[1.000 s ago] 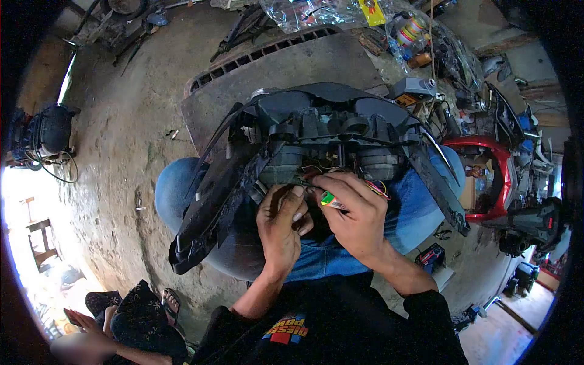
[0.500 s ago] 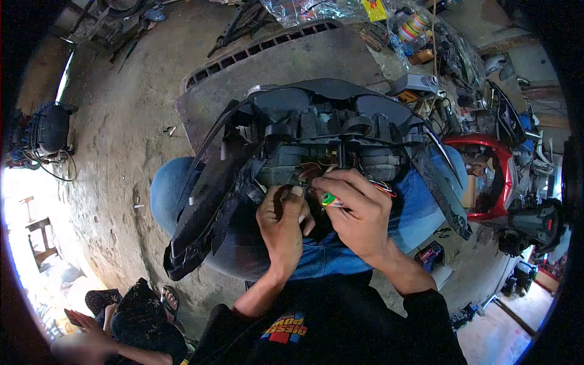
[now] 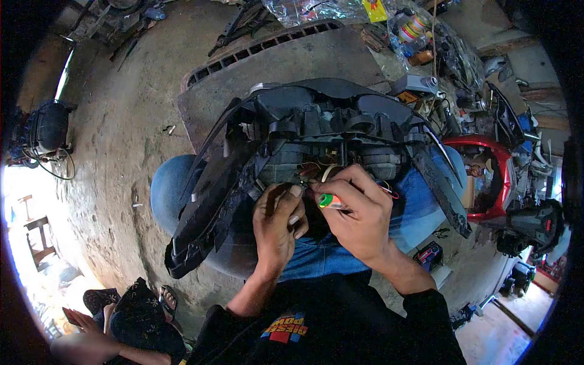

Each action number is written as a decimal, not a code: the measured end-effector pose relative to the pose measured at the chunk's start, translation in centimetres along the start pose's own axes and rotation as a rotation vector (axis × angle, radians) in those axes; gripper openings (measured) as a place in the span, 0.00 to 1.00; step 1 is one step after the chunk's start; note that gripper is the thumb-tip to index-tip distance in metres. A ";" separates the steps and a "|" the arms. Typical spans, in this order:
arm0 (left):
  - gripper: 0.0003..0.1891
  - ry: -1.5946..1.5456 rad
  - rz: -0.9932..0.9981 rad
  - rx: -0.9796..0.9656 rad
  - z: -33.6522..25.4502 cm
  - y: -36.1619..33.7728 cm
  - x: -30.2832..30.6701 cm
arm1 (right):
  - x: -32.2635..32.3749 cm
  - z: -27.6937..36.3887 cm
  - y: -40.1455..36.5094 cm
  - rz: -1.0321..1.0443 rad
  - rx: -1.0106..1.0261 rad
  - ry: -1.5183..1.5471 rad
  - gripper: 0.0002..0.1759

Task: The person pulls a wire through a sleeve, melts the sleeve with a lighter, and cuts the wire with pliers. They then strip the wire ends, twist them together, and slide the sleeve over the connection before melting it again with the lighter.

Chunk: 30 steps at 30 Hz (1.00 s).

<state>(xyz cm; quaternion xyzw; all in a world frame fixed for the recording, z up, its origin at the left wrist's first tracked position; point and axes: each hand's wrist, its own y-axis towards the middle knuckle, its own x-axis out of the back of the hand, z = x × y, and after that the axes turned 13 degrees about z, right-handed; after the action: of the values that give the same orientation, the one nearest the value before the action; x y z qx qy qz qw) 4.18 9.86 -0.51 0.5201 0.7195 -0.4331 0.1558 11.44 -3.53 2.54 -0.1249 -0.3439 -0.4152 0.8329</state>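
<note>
Okay, head view only. The black headlight housing (image 3: 316,131) lies back side up across my lap, resting on both knees (image 3: 167,188). My read is that this keeps its wiring face toward me and within reach of both hands.

The left hand (image 3: 277,222) is curled, with its fingertips pressed at the lower middle of the housing, right by the wires (image 3: 317,169). I can't tell whether it pinches a lead or only braces the part, because the thumb is hidden.

The right hand (image 3: 359,216) is closed around a small screwdriver (image 3: 328,201) with a green handle. The screwdriver is tucked across the fingers, with the green end poking out toward the left hand. The thumb and forefinger reach past it to the same bundle of wires. It looks parked in the grip so the fingertips stay free. The two hands are touching or nearly so.

Around me:
- A dirt floor (image 3: 121,121).
- A grey vented panel (image 3: 292,61) lying flat beyond the housing.
- A red body panel (image 3: 486,158) to the right.
- A small box (image 3: 431,254) by my right leg.
- A dark machine (image 3: 45,128) far left.
- Another person (image 3: 121,328) sitting low at bottom left, well apart from the work.
</note>
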 end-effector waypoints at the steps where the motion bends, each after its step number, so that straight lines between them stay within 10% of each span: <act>1: 0.08 -0.004 0.006 0.005 0.0 0.0 0.1 | -0.1 0.1 0.0 -0.011 -0.005 -0.003 0.14; 30: 0.08 0.029 0.062 -0.086 0.7 0.0 0.5 | -0.1 1.8 0.0 -0.039 -0.091 0.012 0.14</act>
<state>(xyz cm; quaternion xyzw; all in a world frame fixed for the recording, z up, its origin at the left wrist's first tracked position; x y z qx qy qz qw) 3.87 9.57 -1.26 0.5412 0.7232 -0.3891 0.1809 10.57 -2.56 3.85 -0.1535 -0.3220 -0.4472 0.8202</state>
